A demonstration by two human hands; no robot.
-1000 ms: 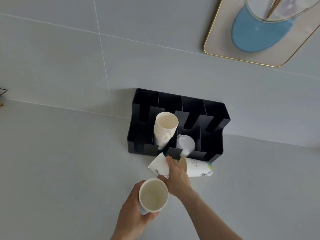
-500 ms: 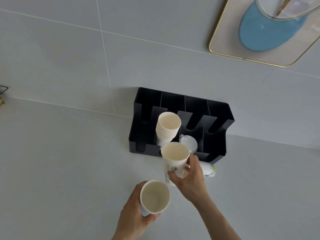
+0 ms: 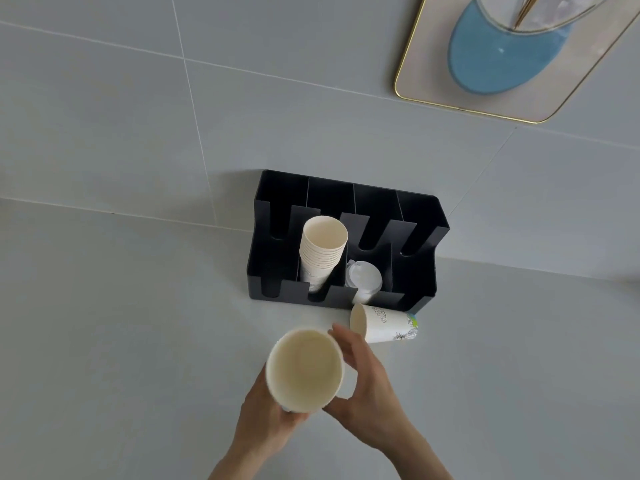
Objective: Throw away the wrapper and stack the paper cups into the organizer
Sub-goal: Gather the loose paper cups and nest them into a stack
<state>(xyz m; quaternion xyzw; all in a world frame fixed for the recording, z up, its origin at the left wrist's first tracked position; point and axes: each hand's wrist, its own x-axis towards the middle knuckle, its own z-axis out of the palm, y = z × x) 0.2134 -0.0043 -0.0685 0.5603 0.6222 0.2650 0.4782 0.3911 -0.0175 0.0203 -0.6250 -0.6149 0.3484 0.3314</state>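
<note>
Cups are what I am watching, left to right. My left hand (image 3: 268, 422) is wrapping its grip around the base of an upright paper cup (image 3: 305, 368), mouth facing the camera, held above the pale grey worktop (image 3: 104, 341); whether this is one cup or several nested ones I cannot tell. My right hand (image 3: 369, 393) is pressing against the right side of that same cup, fingers (image 3: 346, 344) curling along the rim and thumb touching its lower edge, so both grips are closing on it.

Behind the hands, the black organizer (image 3: 270, 271) is sitting on the worktop against the tiled wall (image 3: 138, 116). Its leftmost compartment is showing nothing inside. In the second compartment from the left, a stack of cups (image 3: 322, 251) is leaning slightly, nested and open end up. In the next compartment to the right, white plastic lids (image 3: 363, 282) are lying low. Just in front of the organizer's right half, a printed cup (image 3: 384, 323) is lying on its side on the worktop, mouth pointing left, close to my right fingertips but apart from them.

At the upper right, a gold-rimmed tray (image 3: 426, 74) is carrying a blue round mat (image 3: 491, 67) with a clear glass vessel (image 3: 540, 12) resting on it.
</note>
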